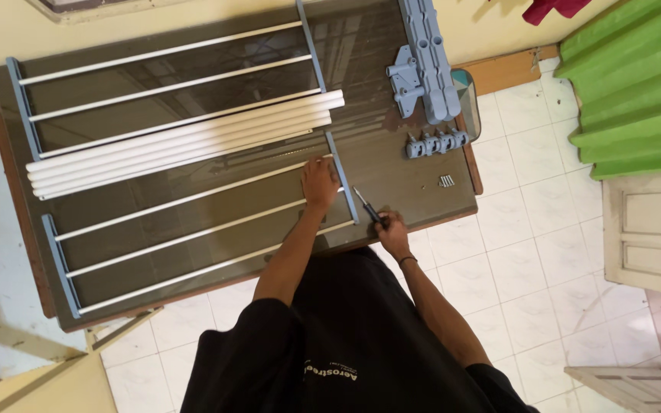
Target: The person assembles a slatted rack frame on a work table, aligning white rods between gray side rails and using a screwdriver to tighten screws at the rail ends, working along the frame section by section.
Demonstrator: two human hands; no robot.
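The near rack panel [193, 229], white rods between blue-grey end bars, lies flat on the glass-topped table [392, 168]. The left hand [319, 183] rests palm-down, fingers spread, on its right end. Just right of that end bar, the right hand [392, 229] is closed around a screwdriver [367, 206], tip aimed at the bar. Beyond the panel lie loose white tubes [185, 141], a second panel [170, 76], grey brackets [426, 61] and screws [446, 181].

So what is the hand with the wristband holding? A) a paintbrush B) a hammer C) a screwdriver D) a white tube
C: the right hand, the one with the dark wristband, grips a screwdriver with a dark handle, its tip at the blue end bar of the near rack, while the left hand rests on that rack.
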